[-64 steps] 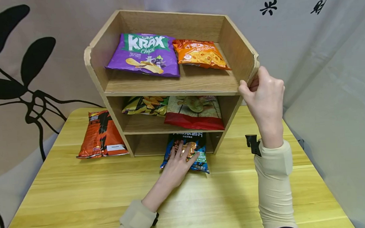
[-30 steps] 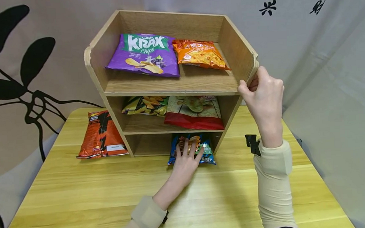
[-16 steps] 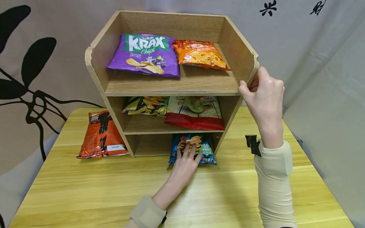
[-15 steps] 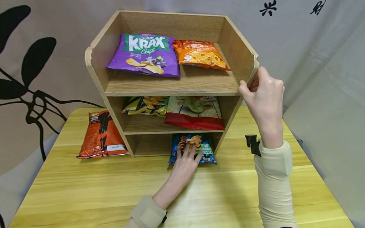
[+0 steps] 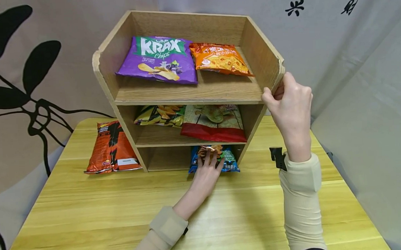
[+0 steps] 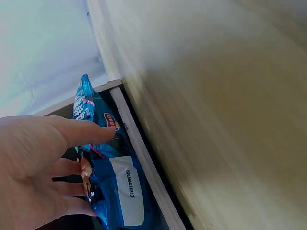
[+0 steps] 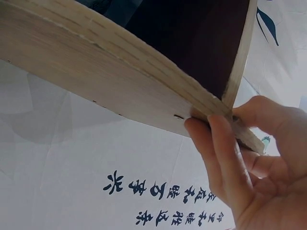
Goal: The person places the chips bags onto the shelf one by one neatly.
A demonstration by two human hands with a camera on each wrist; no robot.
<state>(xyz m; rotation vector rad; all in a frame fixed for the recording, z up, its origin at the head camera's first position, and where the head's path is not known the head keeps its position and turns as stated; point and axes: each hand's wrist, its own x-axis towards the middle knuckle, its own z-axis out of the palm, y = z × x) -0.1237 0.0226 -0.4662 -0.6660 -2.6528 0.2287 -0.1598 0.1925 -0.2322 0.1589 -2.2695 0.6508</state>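
Note:
A blue bag of potato chips (image 5: 229, 163) lies partly inside the bottom compartment of the wooden shelf (image 5: 186, 99), toward its right side. My left hand (image 5: 206, 177) holds its near end: the fingers spread over the printed face, and in the left wrist view the thumb lies over the labelled face opposite them. Part of the bag is hidden by the board above and by the hand. My right hand (image 5: 290, 113) grips the front edge of the shelf's right side panel, thumb and fingers on either side of the board.
A purple chip bag (image 5: 160, 61) and an orange snack bag (image 5: 221, 60) lie on the top tier. The middle tier holds a yellow-black bag (image 5: 161, 115) and a red-white bag (image 5: 215, 122). Left of the shelf, a red-orange bag (image 5: 112, 147) lies on the wooden table (image 5: 90, 215).
The left hand has moved forward and slightly right, and the blue bag has slid farther into the bottom compartment. The right hand has stayed on the shelf panel.

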